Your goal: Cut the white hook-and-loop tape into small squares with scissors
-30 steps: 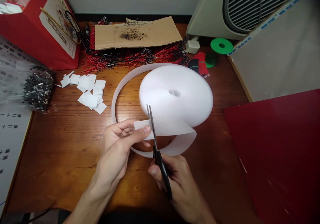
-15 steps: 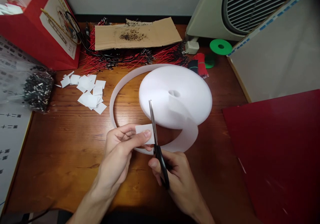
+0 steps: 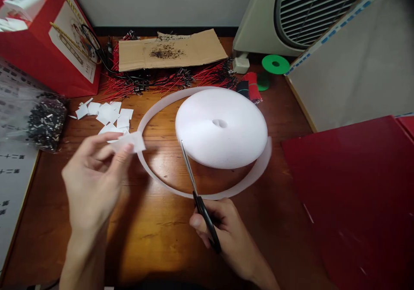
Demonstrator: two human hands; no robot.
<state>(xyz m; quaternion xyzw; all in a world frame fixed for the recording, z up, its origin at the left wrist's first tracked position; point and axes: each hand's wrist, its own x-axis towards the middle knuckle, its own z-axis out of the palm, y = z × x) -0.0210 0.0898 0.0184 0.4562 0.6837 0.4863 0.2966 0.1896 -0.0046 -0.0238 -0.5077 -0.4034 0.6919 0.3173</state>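
- Lying at the far left, a clear plastic bag [image 3: 47, 124] of small dark metal pieces rests on the wooden desk [image 3: 155, 229], beside a red paper gift bag [image 3: 64, 52].
- Just right of the plastic bag, a loose pile of cut white squares [image 3: 106, 119] shows the cutting done so far.
- The left hand [image 3: 93, 173] is raised over the desk, thumb and fingers closed in a pinch on a white piece of tape [image 3: 129, 142], near the pile.
- At centre, a large roll of white tape [image 3: 221, 128] lies flat, with most of its length left and a wide loop of tape [image 3: 161, 183] lying around its near side.
- The right hand [image 3: 220, 234] is curled firmly around black-handled scissors [image 3: 202, 208], their tips by the roll's edge.
- Behind lie a cardboard sheet [image 3: 168, 50] and a mass of red wires [image 3: 168, 83]; further right are a green spool [image 3: 275, 64] and a red board [image 3: 339, 203].
- The fingers hide the scissor handles, and whether the blades are parted is hard to make out.
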